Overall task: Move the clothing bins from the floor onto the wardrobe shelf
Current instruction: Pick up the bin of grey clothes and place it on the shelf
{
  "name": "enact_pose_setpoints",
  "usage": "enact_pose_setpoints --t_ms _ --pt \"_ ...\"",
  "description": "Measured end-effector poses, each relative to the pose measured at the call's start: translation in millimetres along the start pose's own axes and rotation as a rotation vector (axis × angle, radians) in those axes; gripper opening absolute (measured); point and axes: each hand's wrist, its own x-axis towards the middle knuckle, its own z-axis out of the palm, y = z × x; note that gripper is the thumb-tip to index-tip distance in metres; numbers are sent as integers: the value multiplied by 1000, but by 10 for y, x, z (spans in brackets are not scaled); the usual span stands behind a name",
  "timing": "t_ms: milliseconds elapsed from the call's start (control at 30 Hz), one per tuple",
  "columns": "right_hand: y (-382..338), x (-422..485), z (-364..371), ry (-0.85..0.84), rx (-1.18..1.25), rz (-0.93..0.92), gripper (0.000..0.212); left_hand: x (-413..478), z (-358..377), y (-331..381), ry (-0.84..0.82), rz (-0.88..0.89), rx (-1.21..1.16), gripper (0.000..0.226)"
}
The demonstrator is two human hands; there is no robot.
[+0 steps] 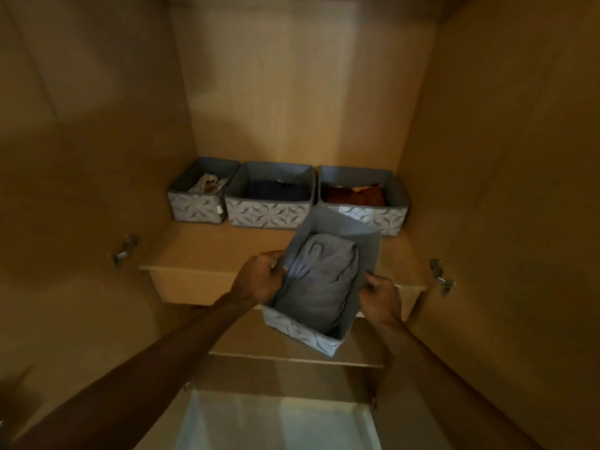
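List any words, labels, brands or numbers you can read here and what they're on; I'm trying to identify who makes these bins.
No readable text anywhere.
Left bin: a small white tag on its front corner, too small and blurred to read.
Right bin: a pale tag on the front rim, also unreadable.
Held bin: only a leaf-like pattern, no lettering.

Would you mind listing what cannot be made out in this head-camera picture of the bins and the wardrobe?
- Held bin: its underside faces away, and the left hand and right hand cover parts of its rims.
- Right-hand shelf bin: its front left corner is hidden behind the held bin.
- Clothing in the three shelf bins: too dim and blurred to identify.
- Floor: out of view, so any remaining bins cannot be counted.
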Motion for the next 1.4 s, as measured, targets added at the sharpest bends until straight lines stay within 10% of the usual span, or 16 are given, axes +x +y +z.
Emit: enact_pose_setpoints --t_ms 467,767,1400 --pt "-221 762 223 67 494 348 26 938 456 -78 -421 181 -45 62" --pt "3 754 93 -79 -442 91 80 1223 678 -99 -377 194 -81 86" --pt "549 1251 -192 -112 -406 -95 106 1463 976 -27 -327 36 -181 99"
